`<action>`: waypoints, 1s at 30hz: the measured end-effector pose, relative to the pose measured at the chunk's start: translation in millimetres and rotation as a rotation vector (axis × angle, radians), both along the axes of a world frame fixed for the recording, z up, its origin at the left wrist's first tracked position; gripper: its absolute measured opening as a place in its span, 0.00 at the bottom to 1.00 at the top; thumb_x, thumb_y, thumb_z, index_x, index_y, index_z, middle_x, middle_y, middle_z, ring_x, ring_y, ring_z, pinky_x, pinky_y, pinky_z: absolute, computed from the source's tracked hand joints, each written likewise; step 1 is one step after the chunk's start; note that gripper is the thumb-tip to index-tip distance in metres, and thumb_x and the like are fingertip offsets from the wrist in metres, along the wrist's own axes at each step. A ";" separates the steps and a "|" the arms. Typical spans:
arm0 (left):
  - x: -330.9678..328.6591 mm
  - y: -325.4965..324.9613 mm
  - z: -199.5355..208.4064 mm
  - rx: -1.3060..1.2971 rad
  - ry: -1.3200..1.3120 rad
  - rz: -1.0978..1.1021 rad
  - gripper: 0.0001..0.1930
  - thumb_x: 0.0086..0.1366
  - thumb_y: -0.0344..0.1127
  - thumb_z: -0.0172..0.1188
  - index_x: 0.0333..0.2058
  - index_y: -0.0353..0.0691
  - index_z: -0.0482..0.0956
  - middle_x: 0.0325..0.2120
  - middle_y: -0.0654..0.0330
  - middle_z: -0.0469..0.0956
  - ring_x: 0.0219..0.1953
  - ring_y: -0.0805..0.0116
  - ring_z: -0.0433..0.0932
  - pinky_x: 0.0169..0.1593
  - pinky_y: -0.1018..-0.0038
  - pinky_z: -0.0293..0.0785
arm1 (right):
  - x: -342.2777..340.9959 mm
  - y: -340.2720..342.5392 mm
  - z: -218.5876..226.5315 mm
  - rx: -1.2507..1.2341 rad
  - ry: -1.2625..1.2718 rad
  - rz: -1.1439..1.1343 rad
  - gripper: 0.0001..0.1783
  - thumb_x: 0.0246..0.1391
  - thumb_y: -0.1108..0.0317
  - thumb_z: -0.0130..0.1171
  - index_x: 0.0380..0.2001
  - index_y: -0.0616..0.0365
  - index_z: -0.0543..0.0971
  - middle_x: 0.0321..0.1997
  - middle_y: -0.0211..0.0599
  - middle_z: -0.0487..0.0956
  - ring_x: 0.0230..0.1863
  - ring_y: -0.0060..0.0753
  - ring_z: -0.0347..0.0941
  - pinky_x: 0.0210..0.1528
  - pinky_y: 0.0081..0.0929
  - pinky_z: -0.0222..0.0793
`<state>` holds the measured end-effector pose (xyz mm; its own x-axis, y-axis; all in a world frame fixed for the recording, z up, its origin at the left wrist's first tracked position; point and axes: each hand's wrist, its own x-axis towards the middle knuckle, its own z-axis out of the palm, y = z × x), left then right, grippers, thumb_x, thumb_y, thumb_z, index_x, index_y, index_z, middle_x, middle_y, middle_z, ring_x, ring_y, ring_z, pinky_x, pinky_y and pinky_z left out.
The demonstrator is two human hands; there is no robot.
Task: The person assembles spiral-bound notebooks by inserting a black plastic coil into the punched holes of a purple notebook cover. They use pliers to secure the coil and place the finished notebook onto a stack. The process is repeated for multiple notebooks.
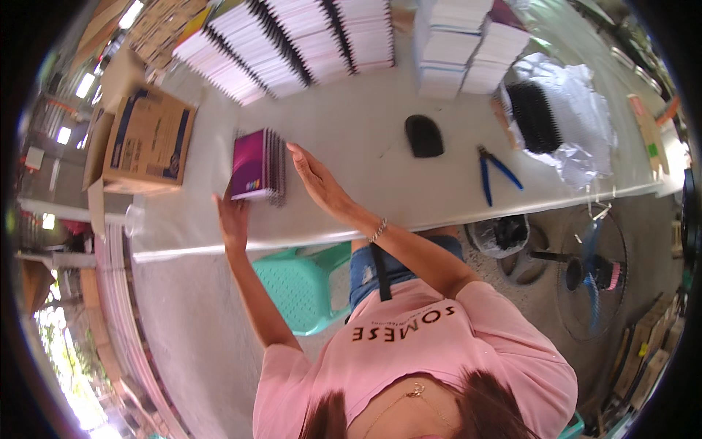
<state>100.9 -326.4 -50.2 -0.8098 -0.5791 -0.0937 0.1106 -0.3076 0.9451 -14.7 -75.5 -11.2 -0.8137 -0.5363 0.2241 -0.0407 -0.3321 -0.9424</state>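
Note:
A small stack of purple-covered spiral notebooks (pixel 248 162) lies on the pale table, its dark coils along the right side. My left hand (pixel 234 219) is at the stack's near left corner, fingers reaching up along its left edge; whether they touch it I cannot tell. To the right of the coils, my right hand (pixel 319 183) is held flat with its fingers stretched out, a small gap from the stack. Neither hand is closed round anything.
Tall rows of spiral-bound books (pixel 292 44) and paper stacks (pixel 450 55) stand at the back. An open cardboard box (pixel 150 139) is at left. Right of centre are a black rounded object (pixel 424 136), blue-handled pliers (pixel 488 175) and black binding coils (pixel 535 115) on plastic.

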 end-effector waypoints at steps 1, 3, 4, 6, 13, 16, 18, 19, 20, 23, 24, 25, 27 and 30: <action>5.4 0.0 -4.4 0.023 0.048 0.021 0.41 0.72 0.65 0.38 0.67 0.32 0.56 0.65 0.50 0.61 0.67 0.57 0.59 0.72 0.62 0.48 | -11.2 8.2 6.8 -0.051 0.075 -0.118 0.32 0.71 0.45 0.38 0.57 0.65 0.71 0.63 0.47 0.70 0.65 0.44 0.63 0.67 0.38 0.57; 22.3 2.3 -12.0 -0.013 0.124 0.066 0.39 0.73 0.63 0.39 0.67 0.33 0.57 0.64 0.47 0.60 0.67 0.55 0.59 0.72 0.62 0.50 | -33.3 51.8 45.0 -0.040 0.213 -0.354 0.20 0.69 0.56 0.46 0.53 0.61 0.74 0.59 0.42 0.72 0.58 0.41 0.67 0.60 0.35 0.62; 24.7 10.6 -9.0 -0.005 0.119 0.143 0.38 0.73 0.62 0.39 0.67 0.34 0.58 0.64 0.46 0.60 0.66 0.54 0.59 0.71 0.62 0.52 | -47.1 79.6 67.7 -0.007 0.327 -0.540 0.15 0.68 0.62 0.49 0.51 0.59 0.75 0.57 0.40 0.73 0.55 0.39 0.69 0.56 0.33 0.64; 33.5 23.4 -6.1 -0.087 0.102 0.276 0.36 0.74 0.60 0.39 0.66 0.35 0.59 0.63 0.45 0.61 0.66 0.54 0.60 0.70 0.61 0.55 | -86.8 136.7 104.6 0.027 0.633 -0.945 0.12 0.66 0.67 0.52 0.49 0.56 0.76 0.54 0.38 0.75 0.48 0.36 0.70 0.50 0.29 0.65; 36.8 71.1 2.4 -0.726 0.138 0.855 0.30 0.75 0.55 0.40 0.48 0.29 0.76 0.50 0.48 0.75 0.50 0.55 0.76 0.56 0.61 0.72 | -270.9 292.5 127.4 0.628 0.828 -1.605 0.18 0.51 0.54 0.69 0.44 0.45 0.83 0.43 0.48 0.81 0.47 0.51 0.73 0.51 0.45 0.68; 34.5 89.6 15.6 -0.746 0.201 0.952 0.27 0.75 0.52 0.44 0.46 0.28 0.77 0.47 0.49 0.78 0.49 0.56 0.76 0.56 0.63 0.71 | -320.8 308.2 110.2 0.887 0.575 -1.402 0.39 0.43 0.34 0.68 0.46 0.59 0.79 0.44 0.56 0.81 0.49 0.52 0.77 0.52 0.42 0.73; 40.2 102.1 31.2 -0.799 0.183 0.978 0.25 0.76 0.49 0.45 0.45 0.28 0.77 0.44 0.49 0.78 0.47 0.58 0.76 0.55 0.63 0.70 | -312.9 296.5 117.8 0.675 0.389 -1.092 0.55 0.35 0.29 0.72 0.48 0.75 0.75 0.41 0.53 0.81 0.45 0.44 0.79 0.49 0.33 0.75; 36.1 119.1 48.9 -0.884 0.168 0.989 0.25 0.76 0.52 0.42 0.40 0.32 0.77 0.38 0.51 0.77 0.42 0.58 0.74 0.51 0.61 0.69 | -309.4 299.5 118.7 0.655 0.349 -1.019 0.47 0.35 0.32 0.74 0.38 0.72 0.80 0.30 0.45 0.81 0.35 0.36 0.78 0.42 0.31 0.75; 30.9 136.9 65.4 -0.967 0.155 1.002 0.26 0.76 0.54 0.40 0.34 0.36 0.76 0.33 0.53 0.75 0.36 0.58 0.73 0.47 0.59 0.68 | -307.3 304.0 118.6 0.526 0.469 -0.917 0.38 0.35 0.38 0.76 0.23 0.70 0.81 0.18 0.38 0.77 0.23 0.29 0.74 0.30 0.31 0.72; 27.1 156.7 80.6 -0.987 0.108 0.989 0.27 0.76 0.54 0.41 0.33 0.34 0.77 0.33 0.51 0.76 0.37 0.55 0.73 0.47 0.58 0.68 | -297.3 305.0 122.2 0.567 0.441 -1.016 0.31 0.36 0.45 0.77 0.14 0.68 0.80 0.10 0.33 0.72 0.14 0.25 0.67 0.21 0.32 0.64; 24.1 162.3 83.5 -0.993 0.111 0.983 0.28 0.76 0.54 0.41 0.32 0.34 0.77 0.32 0.51 0.75 0.37 0.56 0.73 0.47 0.58 0.68 | -296.7 307.0 123.4 0.562 0.411 -1.025 0.30 0.36 0.47 0.77 0.15 0.68 0.81 0.10 0.33 0.72 0.13 0.25 0.67 0.20 0.31 0.64; 22.2 166.9 86.4 -1.005 0.113 0.984 0.28 0.76 0.54 0.40 0.32 0.34 0.76 0.32 0.51 0.75 0.36 0.56 0.73 0.47 0.58 0.68 | -297.9 307.8 121.6 0.554 0.378 -1.028 0.29 0.36 0.48 0.77 0.15 0.68 0.81 0.10 0.34 0.73 0.13 0.25 0.67 0.19 0.31 0.63; 19.4 175.1 90.3 -1.016 0.124 0.977 0.28 0.76 0.54 0.40 0.32 0.33 0.76 0.31 0.51 0.75 0.36 0.56 0.72 0.46 0.59 0.68 | -301.2 309.9 118.5 0.515 0.392 -1.015 0.27 0.36 0.50 0.77 0.16 0.68 0.82 0.11 0.36 0.75 0.13 0.26 0.69 0.19 0.31 0.64; 17.6 183.3 94.4 -1.024 0.133 0.966 0.29 0.76 0.54 0.40 0.31 0.33 0.76 0.30 0.51 0.74 0.35 0.56 0.72 0.46 0.59 0.68 | -306.6 305.1 120.2 0.517 0.319 -1.032 0.25 0.33 0.54 0.79 0.17 0.67 0.81 0.18 0.46 0.79 0.22 0.39 0.76 0.29 0.35 0.71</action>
